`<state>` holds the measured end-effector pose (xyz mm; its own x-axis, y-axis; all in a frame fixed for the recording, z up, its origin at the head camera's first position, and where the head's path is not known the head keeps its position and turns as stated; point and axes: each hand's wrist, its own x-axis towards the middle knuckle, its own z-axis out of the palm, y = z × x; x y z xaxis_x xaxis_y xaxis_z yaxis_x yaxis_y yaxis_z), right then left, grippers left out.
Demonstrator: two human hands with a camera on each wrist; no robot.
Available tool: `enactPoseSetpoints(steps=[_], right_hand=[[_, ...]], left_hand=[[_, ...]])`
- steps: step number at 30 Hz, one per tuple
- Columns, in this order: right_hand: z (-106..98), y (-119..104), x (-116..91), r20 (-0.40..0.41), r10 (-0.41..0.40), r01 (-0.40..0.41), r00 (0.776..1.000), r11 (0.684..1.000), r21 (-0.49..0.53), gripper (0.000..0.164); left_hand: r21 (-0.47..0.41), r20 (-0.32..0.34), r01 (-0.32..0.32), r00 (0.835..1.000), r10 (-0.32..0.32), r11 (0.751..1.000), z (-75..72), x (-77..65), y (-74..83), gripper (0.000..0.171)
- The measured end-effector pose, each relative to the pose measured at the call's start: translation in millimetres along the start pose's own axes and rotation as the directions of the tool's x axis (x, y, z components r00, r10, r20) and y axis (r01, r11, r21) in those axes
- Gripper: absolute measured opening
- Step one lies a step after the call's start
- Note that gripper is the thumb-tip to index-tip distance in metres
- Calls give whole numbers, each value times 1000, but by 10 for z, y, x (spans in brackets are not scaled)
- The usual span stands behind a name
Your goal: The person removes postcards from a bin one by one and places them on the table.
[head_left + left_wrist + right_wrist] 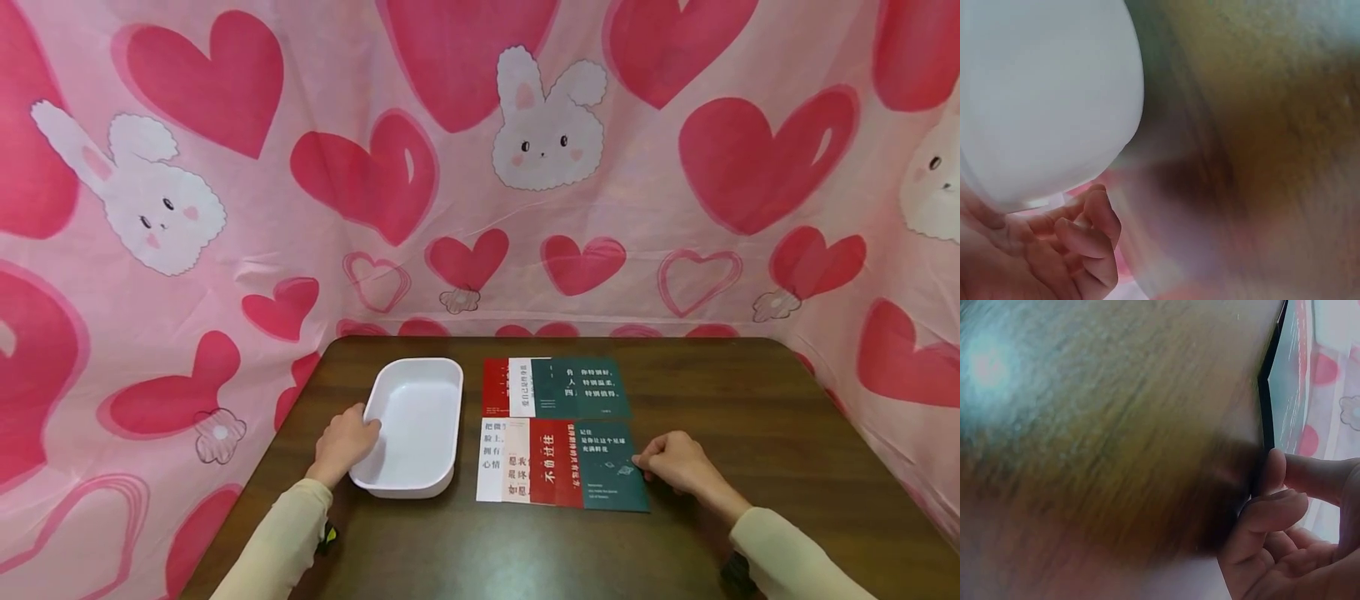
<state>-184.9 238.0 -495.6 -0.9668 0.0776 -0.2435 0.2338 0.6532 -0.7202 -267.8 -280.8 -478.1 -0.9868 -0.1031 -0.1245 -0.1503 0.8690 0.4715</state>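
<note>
A white plastic tray stands left of centre on the table. My left hand grips its left side, thumb over the rim; in the left wrist view the curled fingers lie against the outside of the white wall. To the right, my right hand pinches the right edge of a dark green card with white print. That card is the rightmost of the near row and overlaps a red card. The right wrist view shows thumb and finger at the card's thin dark edge.
In the near row, a pink card and a white card lie left of the red one. Behind them is a far row with another green card, a white card and a red card. A heart-and-rabbit cloth surrounds the brown table.
</note>
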Motion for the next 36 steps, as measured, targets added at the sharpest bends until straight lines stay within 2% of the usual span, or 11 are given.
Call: enactPoseSetpoints(steps=[8, 26, 32, 36], right_hand=[[17, -5, -8, -13, 0, 0, 1000, 1000, -12, 19], [19, -43, -34, -8, 10, -10, 1000, 1000, 6, 19], [8, -22, -23, -3, 11, -11, 1000, 1000, -1, 19], [-1, -8, -14, 7, 12, -12, 1000, 1000, 8, 19]], left_hand=[[24, -56, -43, 997, 44, 999, -71, -32, -8, 47], [22, -45, -42, 998, 43, 999, -74, -62, 44, 42], [9, -36, -32, 999, 33, 999, -79, -69, 46, 49], [-6, -65, -43, 997, 43, 999, -111, -75, 48, 52]])
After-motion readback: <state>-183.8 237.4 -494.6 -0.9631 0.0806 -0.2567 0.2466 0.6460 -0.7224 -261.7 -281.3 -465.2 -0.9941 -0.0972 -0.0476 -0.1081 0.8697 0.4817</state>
